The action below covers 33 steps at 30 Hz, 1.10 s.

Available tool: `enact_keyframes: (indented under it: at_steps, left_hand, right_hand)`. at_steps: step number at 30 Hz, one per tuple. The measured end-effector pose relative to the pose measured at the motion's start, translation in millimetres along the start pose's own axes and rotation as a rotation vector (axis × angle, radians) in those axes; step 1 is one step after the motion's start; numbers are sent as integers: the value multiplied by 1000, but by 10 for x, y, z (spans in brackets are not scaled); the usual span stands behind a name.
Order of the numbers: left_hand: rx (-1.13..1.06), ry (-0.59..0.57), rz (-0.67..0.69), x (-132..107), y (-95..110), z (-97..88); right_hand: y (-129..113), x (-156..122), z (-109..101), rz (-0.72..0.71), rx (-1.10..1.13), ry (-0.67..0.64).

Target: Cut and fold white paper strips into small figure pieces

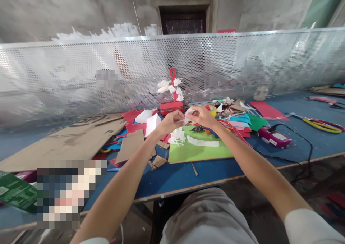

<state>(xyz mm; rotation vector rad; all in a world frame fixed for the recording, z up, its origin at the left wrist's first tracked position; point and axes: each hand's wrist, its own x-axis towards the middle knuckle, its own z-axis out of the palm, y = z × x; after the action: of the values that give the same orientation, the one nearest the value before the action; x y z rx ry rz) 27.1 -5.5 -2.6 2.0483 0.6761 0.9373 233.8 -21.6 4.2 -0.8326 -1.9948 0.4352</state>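
My left hand and my right hand meet above the blue table, both pinching a small piece of white paper between their fingertips. Just below them lies a green sheet with a white paper strip and a cluster of cut white paper bits on it. Behind the hands stands a red paper stem with white paper flowers on a red box base.
A large cardboard sheet lies at the left, with smaller cardboard scraps. Coloured paper sheets pile at the right, beside a pink glue gun with a black cable. A perforated metal screen backs the table.
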Motion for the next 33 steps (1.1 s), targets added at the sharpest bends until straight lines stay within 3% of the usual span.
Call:
enact_keyframes:
  at_steps: [9, 25, 33]
  left_hand:
    - [31, 11, 72, -35, 98, 25]
    - [35, -44, 94, -45, 119, 38]
    - [141, 14, 111, -41, 128, 49]
  right_hand:
    - [29, 21, -8, -23, 39, 32]
    - [81, 28, 17, 62, 107, 34]
    - [81, 11, 38, 125, 197, -87]
